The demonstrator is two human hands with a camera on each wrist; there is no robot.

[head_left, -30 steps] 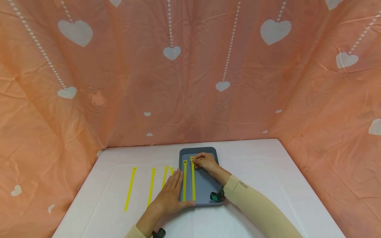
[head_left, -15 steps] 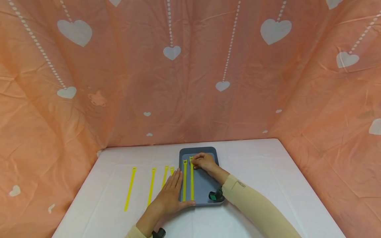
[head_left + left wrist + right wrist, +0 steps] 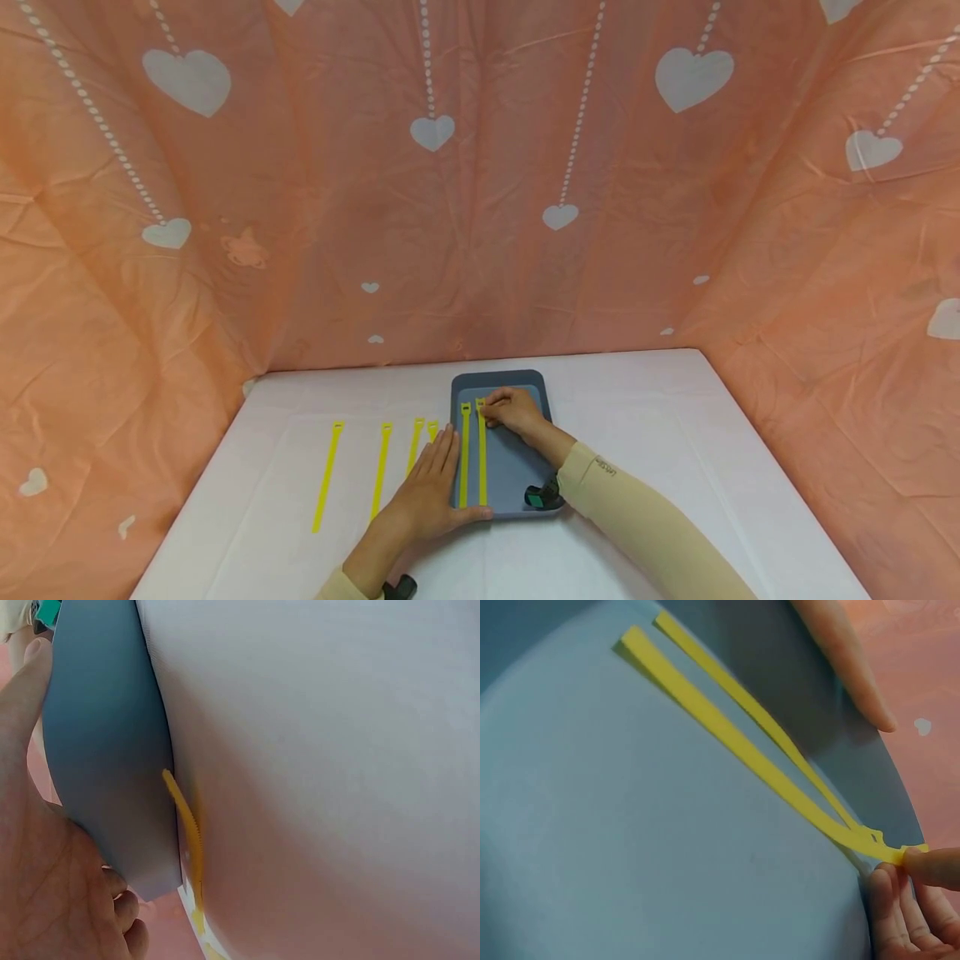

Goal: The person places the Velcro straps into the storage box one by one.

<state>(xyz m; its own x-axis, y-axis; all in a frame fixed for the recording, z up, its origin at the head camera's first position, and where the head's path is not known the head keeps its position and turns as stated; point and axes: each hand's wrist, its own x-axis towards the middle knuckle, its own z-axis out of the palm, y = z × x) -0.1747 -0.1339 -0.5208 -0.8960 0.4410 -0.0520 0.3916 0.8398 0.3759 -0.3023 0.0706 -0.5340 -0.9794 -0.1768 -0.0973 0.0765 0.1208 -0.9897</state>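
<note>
A grey-blue rectangular tray (image 3: pixel 517 479) lies on the white table. My left hand (image 3: pixel 423 496) rests against its left side with fingers straight, the thumb along the near rim; in the left wrist view the palm lies by the tray's outer wall (image 3: pixel 112 742). Over the tray's far part, my right hand (image 3: pixel 517 412) pinches a yellow cable strap (image 3: pixel 742 754) by its slotted head, between thumb and fingers. The strap's tail reaches toward the near end of the tray. Just left of it, a second yellow strap (image 3: pixel 464 467) lies lengthwise inside the tray.
Left of the tray, several more yellow straps lie on the table, among them one far-left strap (image 3: pixel 327 479) and one nearer strap (image 3: pixel 381 467). My left hand partly covers some. A pink curtain (image 3: pixel 480 250) with white hearts encloses the back and sides.
My right hand has shifted slightly left and nearer, bringing the pinched strap closer to the one lying in the tray. The left hand has stayed in place.
</note>
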